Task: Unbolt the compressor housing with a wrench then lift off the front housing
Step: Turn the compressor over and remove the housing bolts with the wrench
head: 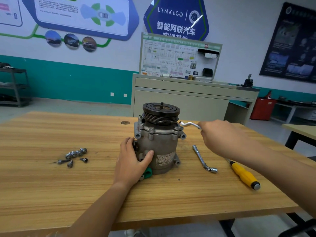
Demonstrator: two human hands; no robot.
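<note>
Your left hand [131,161] comes in nearest the lens, forearm over the front edge of the wooden table [51,194]. Its fingers wrap the left side of the compressor [159,144] and its thumb lies across the front. The compressor stands upright at the middle of the table with its dark grooved pulley [161,110] on top, and bolt heads show around the flange beneath it.

Behind the table stands a beige training bench [179,93] with a wiring-diagram board on it. Above that, a blue wall sign [176,14] reads "LYNK&CO" and "智能网联汽车". A red bin [261,108] stands on the floor to the right.

Your right hand [220,135] is curled round the handle of a bent wrench [189,124]. The wrench head reaches the flange's right side just under the pulley (whether it is seated on a bolt can't be told).

Under that arm lies a yellow-handled screwdriver [243,175]. A second L-shaped socket wrench [202,159] lies just right of the compressor base. Loose bolts [75,156] are clustered well to the left. A green cap [147,173] sits against the base by your left wrist. The compressor's label [165,159] is too small to read.
</note>
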